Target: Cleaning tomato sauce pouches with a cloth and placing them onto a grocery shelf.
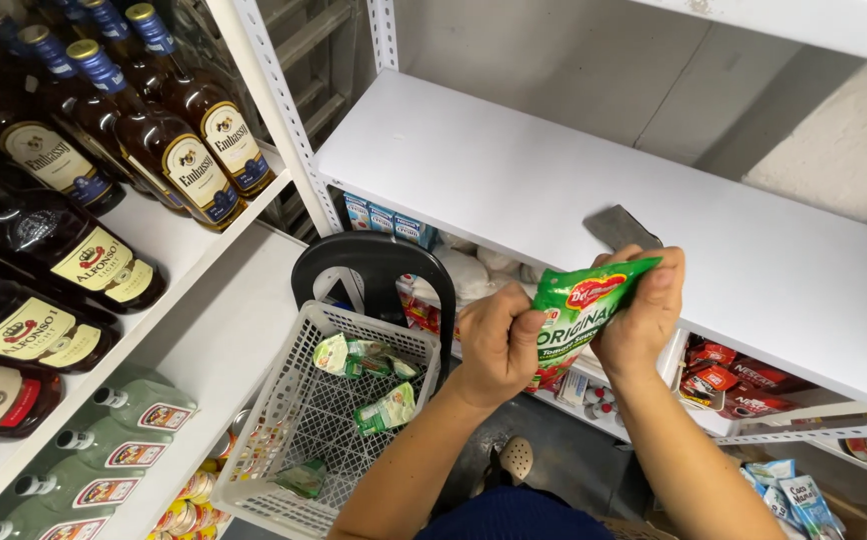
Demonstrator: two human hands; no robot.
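- Dark bottles (pixel 104 150) with blue caps and pale labels are seen lying on the upper shelves at the far left.
- Below them, green bottles (pixel 114 440) with white caps are laid in a row on a lower shelf.
- A white basket (pixel 284 400) with a black handle (pixel 374 265) is seen right of those shelves, hung over the left forearm; a few small green packs (pixel 364 360) lie inside it.
- The left hand (pixel 499 340) is closed on the lower left edge of a green pouch (pixel 584 305), fingers curled around it.
- The pouch is held in the air between both hands, in front of the white shelf (pixel 554 170), tilted with its top toward the right.
- The right hand (pixel 644 310) is clamped on the pouch's upper right edge, thumb on top; the two hands are close together, with only the pouch between them.
- A grey scrap (pixel 619 228) lies on the shelf just behind the pouch.
- Red packs (pixel 724 385) are stacked under the shelf at the right, and pale blue-green packs (pixel 789 495) are seen at the lower right.
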